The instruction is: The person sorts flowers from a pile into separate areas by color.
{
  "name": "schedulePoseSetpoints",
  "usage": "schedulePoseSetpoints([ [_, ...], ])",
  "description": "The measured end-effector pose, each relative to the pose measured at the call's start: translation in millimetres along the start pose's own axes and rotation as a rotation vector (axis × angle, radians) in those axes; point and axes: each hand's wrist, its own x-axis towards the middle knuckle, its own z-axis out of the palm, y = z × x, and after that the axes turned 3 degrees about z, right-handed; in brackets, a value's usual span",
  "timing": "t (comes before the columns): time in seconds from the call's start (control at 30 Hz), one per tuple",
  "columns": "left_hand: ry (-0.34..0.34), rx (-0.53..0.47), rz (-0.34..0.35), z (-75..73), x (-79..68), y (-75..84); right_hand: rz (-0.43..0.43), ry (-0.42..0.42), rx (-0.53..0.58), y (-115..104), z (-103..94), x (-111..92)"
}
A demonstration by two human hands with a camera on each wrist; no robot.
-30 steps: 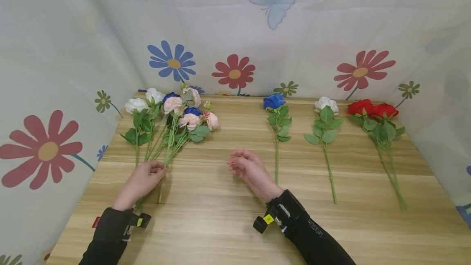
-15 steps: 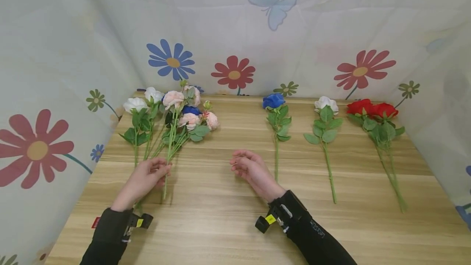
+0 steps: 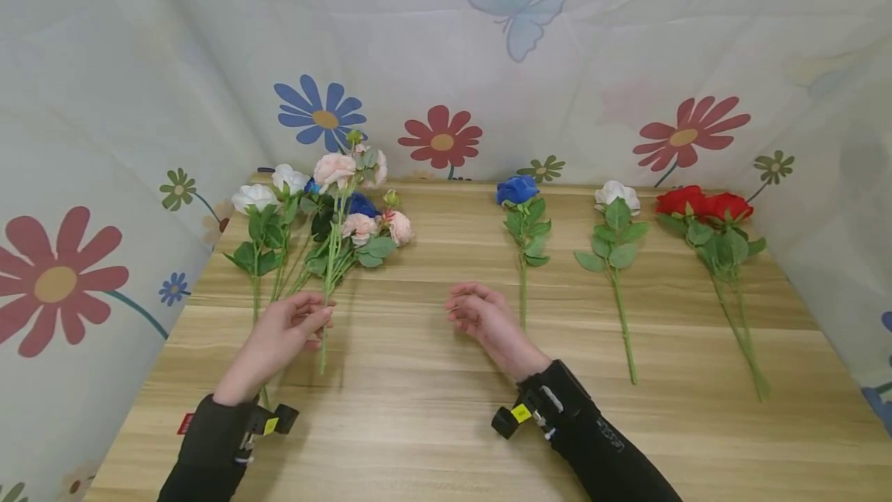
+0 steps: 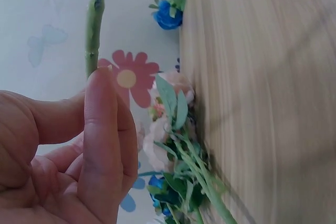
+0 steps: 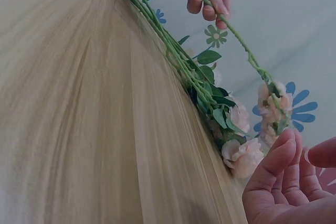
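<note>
My left hand (image 3: pixel 279 339) pinches the green stem of a pale pink flower spray (image 3: pixel 334 170) between thumb and fingers. Its blooms are raised above the other flowers, and the stem's cut end (image 4: pixel 93 30) sticks out past my fingertips in the left wrist view. Below it on the table lie another pink flower spray (image 3: pixel 359 228), a blue rose (image 3: pixel 362 205) and white roses (image 3: pixel 254 197), their stems partly hidden by my hand. My right hand (image 3: pixel 491 328) hovers with loosely bent fingers, holding nothing, just left of a single blue rose's stem (image 3: pixel 523 293).
On the right of the wooden table (image 3: pixel 418 424) lie a blue rose bloom (image 3: pixel 517 190), a white rose (image 3: pixel 616 198) and two red roses (image 3: pixel 728 208), spaced apart. A flower-printed cloth (image 3: pixel 592 45) stands behind the table and along its sides.
My left hand has shifted slightly right, and the pink spray it holds has risen off the pile, uncovering more of the blue rose. My right hand has drifted slightly right.
</note>
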Motion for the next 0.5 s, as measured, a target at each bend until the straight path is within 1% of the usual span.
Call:
schedulePoseSetpoints([
  [0.13, -0.027, -0.024, 0.032, 8.0, 1.4, 8.0, -0.003, 0.015, 0.004, -2.8, -6.1, -1.5],
  [0.2, -0.055, -0.042, 0.038, 14.1, 3.8, 10.9, -0.003, 0.018, 0.001, -4.4, -9.3, -2.5],
  [0.4, -0.154, -0.130, 0.057, 38.1, 13.6, 16.0, -0.009, 0.031, 0.002, -6.8, -17.0, -4.8],
  [0.5, -0.186, -0.161, 0.067, 51.9, 19.6, 16.9, -0.012, 0.034, 0.006, -6.7, -21.1, -6.3],
])
